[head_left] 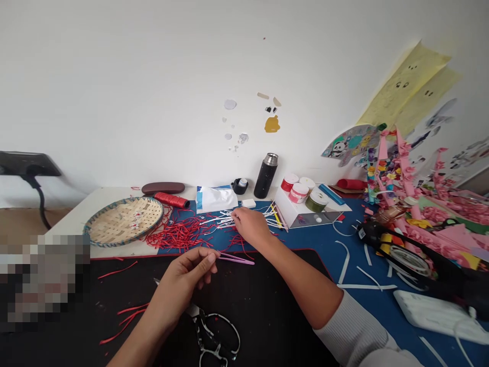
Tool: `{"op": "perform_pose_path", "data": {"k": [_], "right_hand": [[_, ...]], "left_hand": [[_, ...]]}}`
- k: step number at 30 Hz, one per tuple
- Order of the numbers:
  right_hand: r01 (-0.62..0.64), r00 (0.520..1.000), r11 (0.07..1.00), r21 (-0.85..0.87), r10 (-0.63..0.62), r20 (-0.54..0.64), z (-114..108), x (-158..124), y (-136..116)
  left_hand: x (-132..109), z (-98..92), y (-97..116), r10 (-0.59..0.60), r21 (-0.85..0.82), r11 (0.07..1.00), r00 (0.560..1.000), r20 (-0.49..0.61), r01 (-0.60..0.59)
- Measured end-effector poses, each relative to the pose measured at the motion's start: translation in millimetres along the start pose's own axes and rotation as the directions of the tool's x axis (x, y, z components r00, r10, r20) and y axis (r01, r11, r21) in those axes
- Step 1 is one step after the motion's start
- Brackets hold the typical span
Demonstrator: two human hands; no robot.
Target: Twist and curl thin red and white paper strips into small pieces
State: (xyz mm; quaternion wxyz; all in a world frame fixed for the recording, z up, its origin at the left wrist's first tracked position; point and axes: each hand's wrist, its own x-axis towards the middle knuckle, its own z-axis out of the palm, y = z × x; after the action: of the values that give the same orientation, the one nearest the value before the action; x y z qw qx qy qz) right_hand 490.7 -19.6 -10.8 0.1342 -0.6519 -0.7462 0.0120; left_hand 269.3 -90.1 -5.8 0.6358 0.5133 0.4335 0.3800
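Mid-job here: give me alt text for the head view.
A person's left grip holds a slim purple item above a black mat; the right grip is at white strips beyond. Red cords lie heaped beside a woven tray.

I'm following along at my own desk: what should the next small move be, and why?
Probably draw one piece from the white strips with the right hand: it is right at them, while the left hand holds a thin purple piece over the black mat.

Blue-and-white table (324,238): black mat (275,321) under left hand (193,270), scissors (199,329) near its wrist; red strands (179,234) beyond; black bottle (265,179) beyond right hand (250,224).
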Motion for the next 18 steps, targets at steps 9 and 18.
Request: {"op": "perform_pose_path", "data": {"k": [9, 18], "right_hand": [[0.007, 0.978, 0.987, 0.16, 0.027, -0.209, -34, -29, 15], [0.111, 0.937, 0.651, 0.751, 0.182, -0.297, -57, -75, -45]], "left_hand": [[-1, 0.3, -6, 0.041, 0.023, 0.999, 0.999, 0.029, -0.041], [-1, 2.1, -7, 0.049, -0.031, 0.998, 0.993, 0.107, -0.046]]}}
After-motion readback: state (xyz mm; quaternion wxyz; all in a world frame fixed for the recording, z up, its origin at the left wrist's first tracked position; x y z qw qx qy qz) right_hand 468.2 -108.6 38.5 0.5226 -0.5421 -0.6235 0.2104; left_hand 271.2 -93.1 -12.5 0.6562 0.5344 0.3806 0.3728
